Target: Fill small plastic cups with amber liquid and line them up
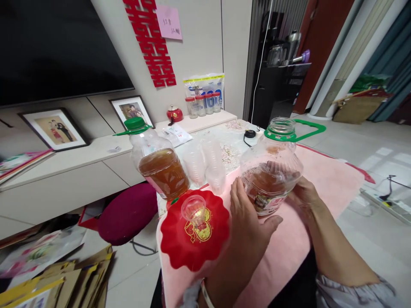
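Observation:
A clear plastic jug with a green handle and no cap stands on the pink cloth, with brown liquid inside. My left hand presses its near left side, fingers long and thumb stretched out. Around the right side curls my right hand, its fingertips hidden behind the jug. A second jug of brown liquid, with a green cap, stands to the left. Between the jugs are several clear plastic cups. One clear plastic cup rests on a red scalloped plate beside my left hand.
The pink cloth covers the table's near part. Behind it, a cabinet top holds jars with red lids, a red pot and picture frames. A magenta stool and cardboard pieces lie left, below table height.

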Demonstrator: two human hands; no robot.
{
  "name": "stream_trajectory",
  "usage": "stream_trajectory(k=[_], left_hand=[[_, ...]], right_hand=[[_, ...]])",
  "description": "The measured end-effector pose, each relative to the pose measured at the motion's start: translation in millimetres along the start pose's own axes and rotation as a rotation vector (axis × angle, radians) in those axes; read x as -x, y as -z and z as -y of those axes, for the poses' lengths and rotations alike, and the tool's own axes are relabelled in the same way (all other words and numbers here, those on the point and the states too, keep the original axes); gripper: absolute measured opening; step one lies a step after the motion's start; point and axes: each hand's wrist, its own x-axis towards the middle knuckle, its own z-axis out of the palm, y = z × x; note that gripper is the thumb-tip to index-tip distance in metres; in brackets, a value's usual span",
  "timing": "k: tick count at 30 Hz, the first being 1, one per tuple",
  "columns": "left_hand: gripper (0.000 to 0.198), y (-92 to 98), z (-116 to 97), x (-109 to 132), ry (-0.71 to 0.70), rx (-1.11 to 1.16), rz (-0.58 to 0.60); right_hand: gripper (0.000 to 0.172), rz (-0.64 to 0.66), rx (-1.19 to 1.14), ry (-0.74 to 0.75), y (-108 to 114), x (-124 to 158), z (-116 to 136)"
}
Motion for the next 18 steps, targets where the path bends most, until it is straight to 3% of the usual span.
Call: stream_trajectory(k=[5, 10, 15, 18], left_hand=[[0.133, -17.8, 7.6, -12.7, 0.020, 0.096, 0.022], [0.134, -22.3, 18.9, -20.8, -0.013, 0.229, -0.006], [0.130, -23.8, 27.0, -24.2, -0.043, 0.291, -0.017], [0.126, -25.5, 28.0, -23.9, -0.069, 0.278, -0.036]], right_hand=[[0.076, 0.143, 0.000, -0.043, 4.2, 6.2, 0.1], [0.101, 0.280, 0.092, -0.038, 18.7, 6.1, -3.9], [0.082, 0.303, 0.170, -0.121, 21.2, 2.6, -0.3], [0.086, 0.244, 0.175, -0.131, 11.0, 7.3, 3.7]])
